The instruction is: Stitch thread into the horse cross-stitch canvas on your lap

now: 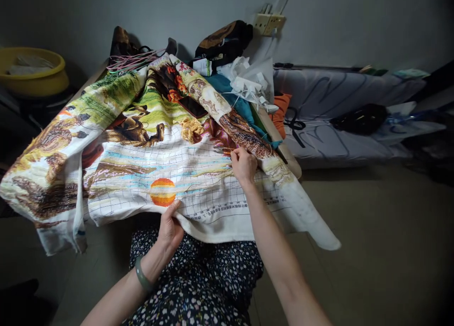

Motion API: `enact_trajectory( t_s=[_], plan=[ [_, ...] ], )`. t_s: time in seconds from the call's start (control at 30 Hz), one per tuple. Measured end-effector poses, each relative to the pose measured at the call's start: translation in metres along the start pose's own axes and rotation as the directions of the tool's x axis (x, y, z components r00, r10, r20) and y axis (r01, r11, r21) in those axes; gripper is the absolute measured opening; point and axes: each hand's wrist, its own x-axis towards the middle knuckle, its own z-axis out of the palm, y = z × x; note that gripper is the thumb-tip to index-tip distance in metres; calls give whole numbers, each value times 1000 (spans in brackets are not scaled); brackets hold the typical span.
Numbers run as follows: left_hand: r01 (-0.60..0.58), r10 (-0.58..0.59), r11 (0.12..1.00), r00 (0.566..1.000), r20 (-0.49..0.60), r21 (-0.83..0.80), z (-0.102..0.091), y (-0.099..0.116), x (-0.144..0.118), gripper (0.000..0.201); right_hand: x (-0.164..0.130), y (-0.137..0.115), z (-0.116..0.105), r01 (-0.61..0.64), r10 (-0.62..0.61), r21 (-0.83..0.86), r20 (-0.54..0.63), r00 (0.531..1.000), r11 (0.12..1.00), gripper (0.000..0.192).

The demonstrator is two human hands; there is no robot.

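A large cross-stitch cloth [198, 184] with a printed grid is draped over a table and hangs toward my lap. My left hand [170, 226] is closed on its front edge, thumb on top, just below a stitched orange sun [162, 192]. My right hand [244, 166] is closed over the right part of the cloth, at the handle end of what looks like small scissors [223, 150], blades pointing left. The fingers partly hide them. A bundle of yellow thread [192, 130] and a dark phone [192, 107] lie on the cloth farther back.
Pink threads [136, 61], a dark bag [225, 42] and white plastic bags [248, 80] crowd the table's back. A yellow basin [33, 73] stands at left. To the right is a covered sofa [315, 94] with an orange cushion [282, 113] and a black bag [360, 118].
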Motion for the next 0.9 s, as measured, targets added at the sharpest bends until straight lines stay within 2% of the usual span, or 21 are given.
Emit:
enact_trajectory(
  t_s=[0.13, 0.2, 0.27, 0.3, 0.37, 0.43, 0.5, 0.67, 0.77, 0.9],
  plan=[
    [-72, 72, 997, 997, -9, 33, 11, 0, 8, 25, -7, 3, -4, 37, -18, 232, -82, 996, 972, 20],
    [-77, 77, 997, 997, -20, 30, 16, 0, 10, 26, -23, -2, -10, 52, 7, 404, -145, 989, 913, 23],
    [-46, 46, 999, 999, 4, 20, 18, 1, 9, 27, -50, -13, -18, 64, 25, 559, -151, 988, 827, 24],
    [-31, 31, 999, 999, 21, 15, 19, 2, 8, 28, -66, -20, -21, 56, 16, 629, -109, 994, 775, 24],
    [-11, 11, 1000, 999, 42, 13, 20, 3, 7, 30, -98, -38, -28, -22, -39, 751, 64, 997, 660, 23],
    [9, -10, 999, 999, 41, 37, 19, 4, 6, 30, -126, -55, -31, -148, -108, 802, 255, 961, 578, 22],
    [34, -36, 997, 999, 27, 65, 17, 6, 6, 27, -143, -69, -32, -190, -153, 792, 335, 930, 580, 18],
    [73, -72, 995, 997, -10, 62, 14, 9, 5, 17, -150, -82, -28, -51, -193, 700, 265, 945, 713, 16],
    [81, -81, 996, 996, -22, 43, 14, 9, 4, 14, -150, -84, -23, -79, -197, 699, 305, 932, 711, 16],
    [83, -82, 996, 996, -25, 27, 14, 9, 5, 14, -154, -85, -17, -163, -145, 716, 347, 927, 678, 15]
  ],
)
